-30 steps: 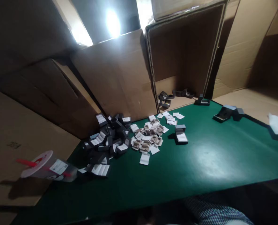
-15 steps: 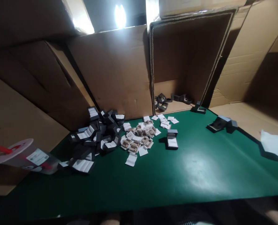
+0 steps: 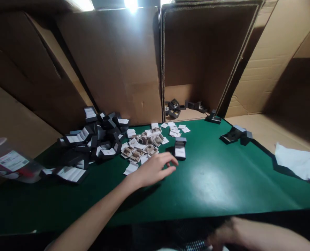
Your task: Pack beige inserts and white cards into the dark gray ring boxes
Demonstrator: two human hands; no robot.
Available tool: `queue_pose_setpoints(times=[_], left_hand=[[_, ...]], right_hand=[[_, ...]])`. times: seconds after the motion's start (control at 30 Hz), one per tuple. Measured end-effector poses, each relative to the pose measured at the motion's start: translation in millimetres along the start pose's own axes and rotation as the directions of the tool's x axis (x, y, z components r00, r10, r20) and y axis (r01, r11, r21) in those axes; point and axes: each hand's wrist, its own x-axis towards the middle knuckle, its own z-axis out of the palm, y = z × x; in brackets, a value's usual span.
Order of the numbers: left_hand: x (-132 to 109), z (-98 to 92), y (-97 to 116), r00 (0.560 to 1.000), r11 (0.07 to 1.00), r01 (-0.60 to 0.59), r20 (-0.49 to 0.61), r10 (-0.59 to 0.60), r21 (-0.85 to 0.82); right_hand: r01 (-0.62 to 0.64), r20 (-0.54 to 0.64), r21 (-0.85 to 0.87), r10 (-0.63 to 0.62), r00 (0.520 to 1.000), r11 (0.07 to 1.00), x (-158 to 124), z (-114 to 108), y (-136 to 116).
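Left hand [image 3: 153, 169]: poised above the green surface [image 3: 209, 198], with thumb and fingers modestly parted, just beside the open box [image 3: 180, 150].
Right hand [image 3: 221, 233]: blurred, low beyond the surface's near edge; impossible to tell whether wide, narrow or holding.
Open box: upright on the surface, dark outside, white inside, right of the card inserts [image 3: 138, 153].
Dark boxes [image 3: 102, 132]: heaped left of the card inserts.

Green tabletop [image 3: 223, 195], open stretch between left hand [image 3: 153, 169] and white sheet [image 3: 298, 162]; open black box [image 3: 180, 152], standing just beyond that hand's fingertips; heaped inserts [image 3: 138, 154], past the wrist; pile of black boxes [image 3: 102, 134] and plastic cup [image 3: 16, 170], obstructing the left; cardboard panel [image 3: 118, 66], walling the back; carton [image 3: 191, 59], mouth facing the table.
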Motion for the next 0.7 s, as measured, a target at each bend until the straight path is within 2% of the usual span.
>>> queue_pose_setpoints(times=[0.03, 0.07, 0.1, 0.13, 0.17, 0.2, 0.27, 0.3, 0.37, 0.4, 0.5, 0.57, 0.63, 0.7], left_hand=[[17.6, 12.0, -11.4, 0.993, 0.981, -0.043, -0.096, 0.063, 0.191], [32.4, 24.4, -22.1, 0.982, 0.933, -0.098, -0.119, 0.147, 0.347], [44.3, 36.2, -31.6, 0.967, 0.882, -0.152, -0.118, 0.226, 0.446], [53.1, 46.7, -39.8, 0.949, 0.843, -0.197, -0.119, 0.293, 0.501], [59.0, 55.4, -46.6, 0.933, 0.822, -0.223, -0.129, 0.336, 0.524], [62.3, 61.8, -52.1, 0.920, 0.822, -0.220, -0.167, 0.353, 0.526], [62.8, 68.5, -60.3, 0.916, 0.855, -0.186, -0.228, 0.329, 0.484], [61.0, 69.3, -63.2, 0.918, 0.871, -0.166, -0.249, 0.307, 0.462], [55.7, 67.8, -67.4, 0.924, 0.891, -0.144, -0.265, 0.277, 0.430], [53.2, 66.5, -68.7, 0.925, 0.896, -0.140, -0.268, 0.270, 0.421], [48.6, 63.5, -70.5, 0.923, 0.904, -0.143, -0.276, 0.269, 0.402], [48.3, 62.8, -70.4, 0.920, 0.908, -0.145, -0.285, 0.270, 0.392], [49.1, 62.6, -69.9, 0.917, 0.908, -0.154, -0.286, 0.278, 0.389], [49.8, 62.7, -68.9, 0.914, 0.903, -0.166, -0.282, 0.291, 0.396]], right_hand=[[0.024, 0.024, 0.033, -0.025, 0.999, 0.999, 9.4, -13.0, -5.1], [0.077, -0.033, 0.058, -0.075, 0.997, 0.995, 20.9, -27.0, -9.4], [0.132, -0.148, 0.075, -0.119, 0.982, 0.988, 34.6, -41.2, -11.8], [0.206, -0.293, 0.055, -0.181, 0.939, 0.977, 50.4, -55.1, -11.5], [0.252, -0.430, 0.038, -0.212, 0.878, 0.967, 67.9, -67.9, -7.9], [0.288, -0.571, 0.020, -0.226, 0.789, 0.957, 86.5, -79.2, -0.9], [0.309, -0.765, -0.010, -0.206, 0.610, 0.951, 124.3, -96.3, 22.9], [0.295, -0.832, -0.053, -0.205, 0.516, 0.954, 142.0, -102.0, 38.2], [0.139, -0.898, -0.185, -0.225, 0.379, 0.973, 171.2, -108.6, 70.6], [0.094, -0.905, -0.201, -0.222, 0.362, 0.975, 181.8, -110.1, 85.4], [0.030, -0.901, -0.234, -0.228, 0.369, 0.972, 198.1, -110.0, 114.9], [0.031, -0.871, -0.276, -0.264, 0.415, 0.961, 199.9, -108.3, 120.5], [0.056, -0.765, -0.385, -0.353, 0.540, 0.921, 199.7, -106.1, 118.6], [0.075, -0.606, -0.517, -0.427, 0.672, 0.853, 200.4, -103.7, 114.3]])
